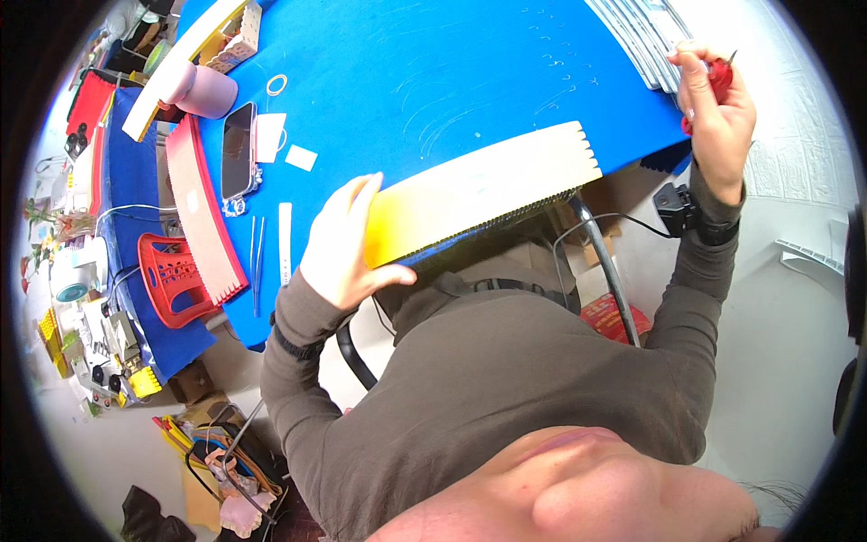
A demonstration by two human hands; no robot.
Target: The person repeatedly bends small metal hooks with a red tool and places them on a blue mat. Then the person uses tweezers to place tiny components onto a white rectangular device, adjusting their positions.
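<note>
A long yellow strip [481, 190] lies along the near edge of the blue-covered table [406, 40]. Its right end is notched, and a dark row of teeth runs down its near side. My left hand [342, 244] grips the strip's left end, fingers at the far side and thumb at the near side; that end is hidden. Raised past the table's right corner, my right hand [714, 115] is closed around a red-handled tool [721, 78] with a thin pointed tip. The fingers cover most of the tool, so its exact kind is unclear.
Fine curved strands [440, 132] and small hooked bits [555, 64] lie beyond the strip. Left are tweezers [257, 264], a ruler [285, 237], a phone [239, 149], a pink container [206, 91] and a red strip [200, 210]. Metal bars [633, 40] lie far right.
</note>
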